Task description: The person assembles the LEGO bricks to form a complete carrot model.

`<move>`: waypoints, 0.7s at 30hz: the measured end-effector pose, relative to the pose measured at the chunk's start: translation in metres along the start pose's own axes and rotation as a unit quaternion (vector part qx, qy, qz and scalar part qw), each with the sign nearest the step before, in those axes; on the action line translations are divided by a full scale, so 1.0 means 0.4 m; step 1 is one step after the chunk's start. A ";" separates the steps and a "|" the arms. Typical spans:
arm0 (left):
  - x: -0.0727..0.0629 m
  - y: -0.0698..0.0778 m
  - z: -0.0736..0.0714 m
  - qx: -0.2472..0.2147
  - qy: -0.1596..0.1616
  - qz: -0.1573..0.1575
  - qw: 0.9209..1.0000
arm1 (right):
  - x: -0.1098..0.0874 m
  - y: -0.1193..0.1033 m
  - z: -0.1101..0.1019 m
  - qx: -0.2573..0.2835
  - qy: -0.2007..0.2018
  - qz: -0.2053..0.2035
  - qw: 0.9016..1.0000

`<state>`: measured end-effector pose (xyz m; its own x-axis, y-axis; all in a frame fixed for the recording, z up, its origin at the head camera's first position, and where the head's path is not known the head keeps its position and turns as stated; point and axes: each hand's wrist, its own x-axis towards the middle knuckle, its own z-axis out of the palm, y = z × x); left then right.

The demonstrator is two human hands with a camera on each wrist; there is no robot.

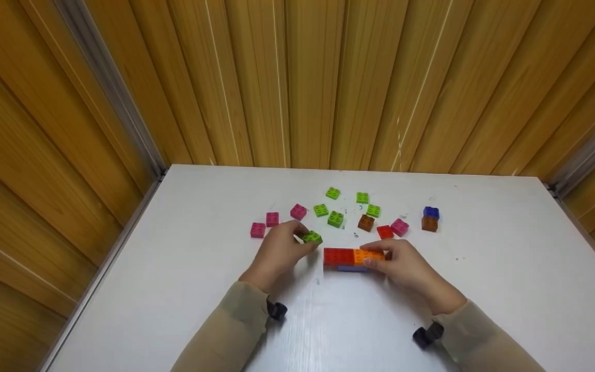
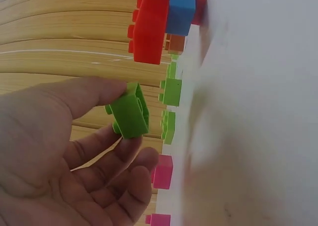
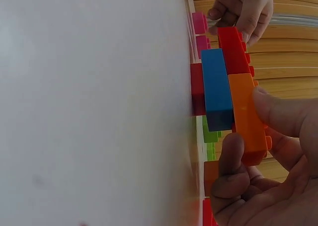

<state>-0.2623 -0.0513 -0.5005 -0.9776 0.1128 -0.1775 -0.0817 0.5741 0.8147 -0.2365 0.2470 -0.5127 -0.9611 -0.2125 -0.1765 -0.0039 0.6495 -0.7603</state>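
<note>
My left hand (image 1: 279, 254) pinches a green toy brick (image 2: 130, 114) between thumb and fingers, tilted and held off the table. To its right stands a small stack of bricks. On top, a long red brick (image 1: 339, 256) and an orange brick (image 3: 247, 114) sit end to end. They bridge a blue brick (image 3: 214, 82), and under that is another red brick (image 3: 197, 89), best seen in the right wrist view. My right hand (image 1: 406, 262) grips the orange brick at the stack's right end, covering part of it. The green brick is apart from the stack.
Behind the hands several loose green bricks (image 1: 335, 218) lie on the white table (image 1: 173, 289). Pink bricks (image 1: 257, 230) sit at left, with one pink brick (image 1: 400, 227) by a red brick (image 1: 385, 232). Brown (image 1: 365, 222) and blue (image 1: 431, 212) bricks lie farther right. Wood-patterned walls (image 1: 313, 88) surround the table.
</note>
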 end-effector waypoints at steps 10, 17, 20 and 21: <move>-0.011 0.011 0.004 -0.015 -0.038 0.047 0.998 | 0.005 0.004 0.002 0.001 -0.001 0.006 1.000; -0.019 0.015 0.014 -0.007 -0.060 0.077 0.995 | 0.005 0.003 0.003 -0.001 0.004 0.008 1.000; -0.021 0.014 0.019 -0.005 -0.063 0.089 0.994 | 0.003 0.000 0.005 -0.001 0.006 0.007 1.000; -0.022 0.014 0.020 -0.006 -0.064 0.093 0.994 | 0.003 0.000 0.005 0.000 0.007 0.009 1.000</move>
<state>-0.2526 -0.0424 -0.4988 -0.9435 0.3185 -0.0912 0.0953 0.5246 0.8460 -0.2372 0.2450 -0.5142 -0.9646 -0.1911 -0.1819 0.0136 0.6526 -0.7576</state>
